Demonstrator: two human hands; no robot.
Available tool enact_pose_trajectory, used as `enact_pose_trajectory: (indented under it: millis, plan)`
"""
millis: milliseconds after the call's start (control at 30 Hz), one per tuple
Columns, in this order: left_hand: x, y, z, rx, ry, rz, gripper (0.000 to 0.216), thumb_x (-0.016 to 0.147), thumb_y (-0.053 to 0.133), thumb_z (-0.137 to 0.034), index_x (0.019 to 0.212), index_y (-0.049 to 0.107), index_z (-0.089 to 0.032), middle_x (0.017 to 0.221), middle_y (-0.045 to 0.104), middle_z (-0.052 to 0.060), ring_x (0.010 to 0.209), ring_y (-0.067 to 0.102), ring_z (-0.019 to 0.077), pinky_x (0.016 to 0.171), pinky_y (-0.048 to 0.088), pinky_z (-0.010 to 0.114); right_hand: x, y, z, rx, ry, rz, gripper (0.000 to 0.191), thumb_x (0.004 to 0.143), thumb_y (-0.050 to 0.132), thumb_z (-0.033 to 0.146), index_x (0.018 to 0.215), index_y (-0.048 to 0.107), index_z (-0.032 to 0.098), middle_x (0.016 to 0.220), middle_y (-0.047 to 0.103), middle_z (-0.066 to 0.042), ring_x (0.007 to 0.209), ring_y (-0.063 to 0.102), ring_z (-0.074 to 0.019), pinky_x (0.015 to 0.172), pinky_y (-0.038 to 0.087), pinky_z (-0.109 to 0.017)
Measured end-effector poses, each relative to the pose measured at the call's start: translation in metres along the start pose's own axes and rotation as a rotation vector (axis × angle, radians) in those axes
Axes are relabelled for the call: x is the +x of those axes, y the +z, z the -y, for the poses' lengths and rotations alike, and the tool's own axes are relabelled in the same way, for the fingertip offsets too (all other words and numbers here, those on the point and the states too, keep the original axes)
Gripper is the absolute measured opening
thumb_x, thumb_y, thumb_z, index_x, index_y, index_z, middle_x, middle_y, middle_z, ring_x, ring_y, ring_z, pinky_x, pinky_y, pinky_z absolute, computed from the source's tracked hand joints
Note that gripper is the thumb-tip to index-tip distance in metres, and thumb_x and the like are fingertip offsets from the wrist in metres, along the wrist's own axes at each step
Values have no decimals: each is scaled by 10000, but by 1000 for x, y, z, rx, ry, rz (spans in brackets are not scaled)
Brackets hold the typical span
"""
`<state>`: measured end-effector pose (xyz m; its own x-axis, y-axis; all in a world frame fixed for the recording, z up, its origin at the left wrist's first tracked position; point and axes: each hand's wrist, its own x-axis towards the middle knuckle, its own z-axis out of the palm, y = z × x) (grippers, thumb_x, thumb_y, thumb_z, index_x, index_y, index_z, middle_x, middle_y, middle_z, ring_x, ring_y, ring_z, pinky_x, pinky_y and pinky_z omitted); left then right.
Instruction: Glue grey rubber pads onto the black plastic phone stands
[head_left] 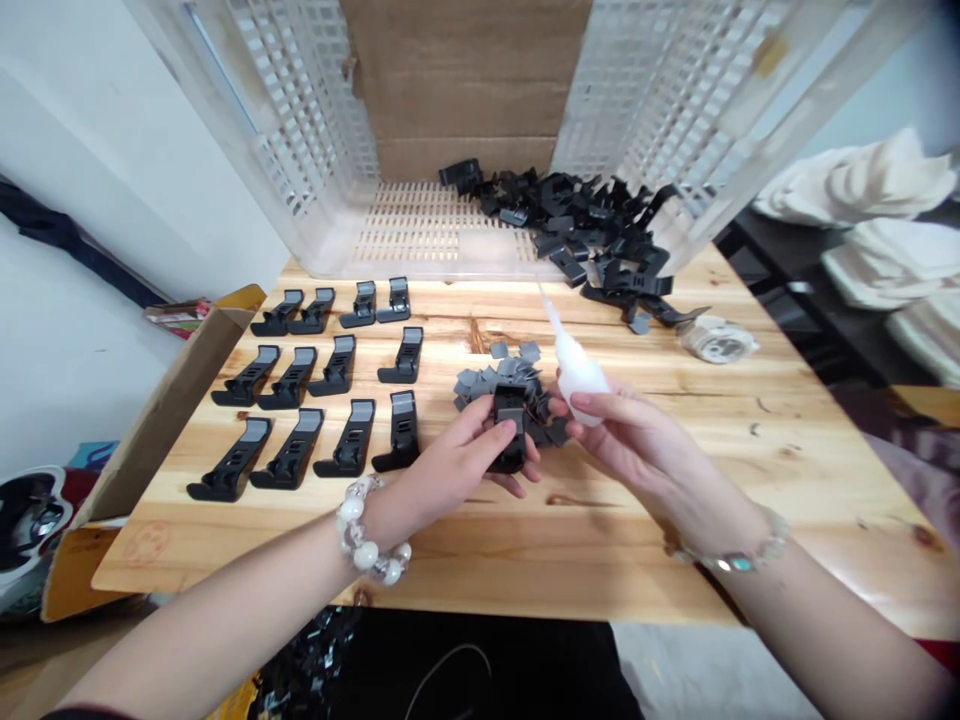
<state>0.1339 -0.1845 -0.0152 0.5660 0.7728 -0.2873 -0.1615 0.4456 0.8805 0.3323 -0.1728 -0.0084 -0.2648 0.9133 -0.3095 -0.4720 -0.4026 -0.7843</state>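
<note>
Between the thumb and fingers of my left hand (469,445) is a black plastic clip (511,430), held over the table near its middle. My right hand (637,435) grips a white squeeze bottle (580,372) whose long thin nozzle points up and away from me. The nozzle tip is apart from the clip. Just beyond my left hand lies a loose pile of small grey square pads (491,380), partly hidden by the clip and fingers. To the left, several black clips with grey pads on one end (291,450) lie in rows.
A white plastic crate (337,262) lies on its side at the back, cardboard against its far wall. A heap of black plastic parts (585,215) spills from it onto the wooden table (480,560). A tape roll (718,340) sits at right. White cloth stacks (892,250) stand beyond.
</note>
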Motion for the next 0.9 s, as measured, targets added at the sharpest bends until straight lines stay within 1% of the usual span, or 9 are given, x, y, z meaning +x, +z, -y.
enact_pose_trajectory:
  millis: [67,167,267,367,467,533,667,800,900]
  plan:
    - [2,-1,2,11,-2,-15,259,916,559,-371,1054,501,-161,886,641,50,757,663,167,642,575,305,-2,2,-5,-39,-6,31,145,751,756,231,837,653,178,683,671,-11,551,631,-101,440,545,-144]
    - [4,-2,3,46,-13,-47,272,904,574,-386,1054,507,-170,900,660,55,775,674,176,627,582,296,-4,4,-6,-75,-5,27,259,790,731,344,940,556,227,709,663,21,474,608,-108,288,410,-138]
    - [4,-2,4,102,-13,-54,294,905,572,-393,1096,508,-179,928,679,64,784,680,177,587,578,264,-6,4,-6,-133,14,26,359,738,787,294,974,520,253,725,646,50,458,598,-97,261,333,-112]
    - [3,-1,5,140,-6,-43,300,910,567,-387,1119,505,-182,968,687,74,807,682,178,567,583,248,-6,3,-9,-175,15,26,327,669,825,187,841,548,214,638,594,61,464,557,-81,274,353,-112]
    - [2,0,5,164,-16,-46,304,909,567,-382,1123,502,-176,982,686,83,836,682,188,551,590,244,-6,0,-12,-265,6,19,218,713,794,217,729,579,181,552,569,40,459,522,-80,299,388,-128]
    - [2,0,6,171,-15,-47,313,907,570,-371,1143,499,-177,983,684,82,841,681,190,532,589,237,-6,0,-13,-351,-32,-7,183,732,784,276,756,639,167,560,592,17,490,544,-93,329,421,-144]
    - [3,0,8,164,-5,-32,327,916,557,-365,1174,486,-177,981,678,78,818,687,183,500,583,222,-7,2,-15,-505,-106,-70,243,714,799,334,861,689,175,618,636,2,507,544,-96,372,453,-172]
    - [4,0,10,148,-8,-32,330,903,578,-363,1151,478,-169,917,664,57,771,696,182,484,581,223,-7,5,-18,-632,-157,-53,212,723,789,328,803,664,176,613,616,11,490,513,-87,400,436,-189]
    - [3,1,9,127,-11,-31,321,892,593,-362,1124,485,-168,905,659,51,732,700,175,480,579,225,-6,5,-20,-632,-190,-61,197,734,782,317,765,648,176,614,599,13,496,518,-90,410,426,-197]
